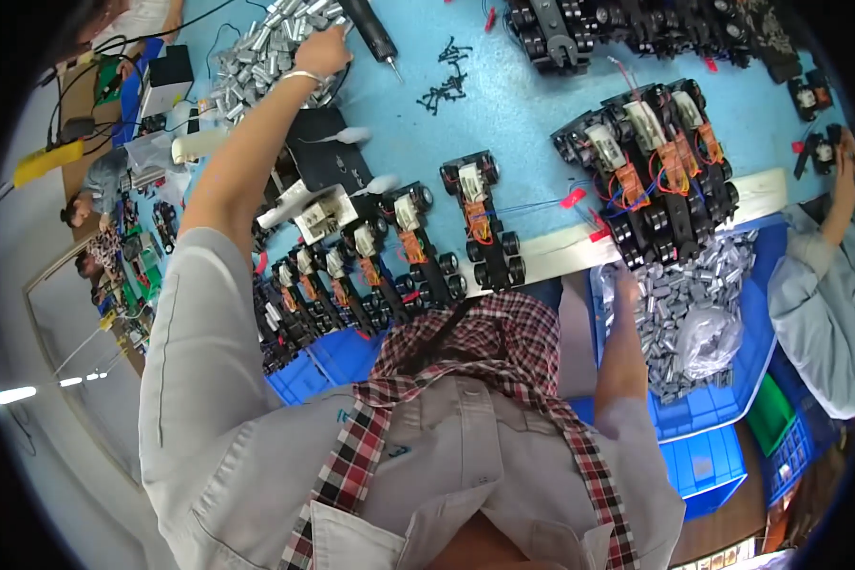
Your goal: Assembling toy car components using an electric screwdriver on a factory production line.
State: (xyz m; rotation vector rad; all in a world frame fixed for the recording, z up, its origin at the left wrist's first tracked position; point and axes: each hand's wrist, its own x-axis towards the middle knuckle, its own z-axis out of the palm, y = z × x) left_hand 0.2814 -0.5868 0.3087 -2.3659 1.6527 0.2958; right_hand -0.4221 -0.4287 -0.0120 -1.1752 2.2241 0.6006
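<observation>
At the upper left, my left hand [321, 55] is on the edge of a pile of small silver cylinders [256, 66], its fingers curled together. What they hold, if anything, is hidden. A black electric screwdriver [370, 30] lies just right of that hand. My right hand [626, 287] is low, over the left side of a blue bin [722, 413] full of similar silver cylinders [670, 304]. It is blurred, and its fingers are hidden beneath a cluster of black toy-vehicle chassis [670, 176] with orange and blue wires. A single wired chassis [483, 218] stands between my arms.
More chassis [366, 266] stand in a row along the table's near left edge. Black screws [444, 81] lie on the blue tabletop [503, 114]. Black vehicle parts [636, 28] crowd the far right. A co-worker's hand [845, 161] is at the right edge.
</observation>
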